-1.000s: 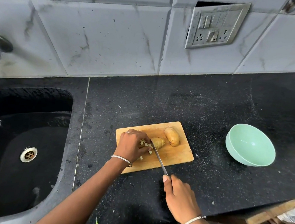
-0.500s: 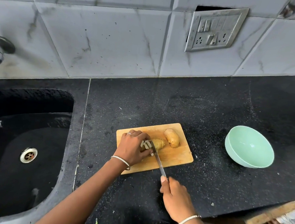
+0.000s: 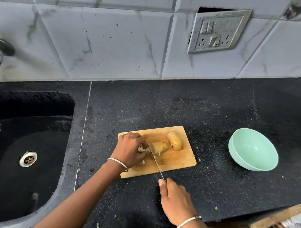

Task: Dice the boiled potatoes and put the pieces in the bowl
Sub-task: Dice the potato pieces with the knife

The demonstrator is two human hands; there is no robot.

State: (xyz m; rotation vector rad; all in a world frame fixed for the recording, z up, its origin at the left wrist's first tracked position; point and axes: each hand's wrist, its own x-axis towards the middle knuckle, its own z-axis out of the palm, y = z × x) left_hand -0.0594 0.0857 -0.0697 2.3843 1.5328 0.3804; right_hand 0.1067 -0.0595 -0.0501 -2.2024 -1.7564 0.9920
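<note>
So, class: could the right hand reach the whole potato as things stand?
Probably yes: nothing stands between the right hand and the whole potato on the cutting board. But that hand grips the knife, so it would have to put it down first.

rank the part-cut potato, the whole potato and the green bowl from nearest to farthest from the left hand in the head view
1. part-cut potato, just right of the left hand, across the knife blade
2. whole potato, further right on the board
3. green bowl, off the board, far right on the counter
</note>
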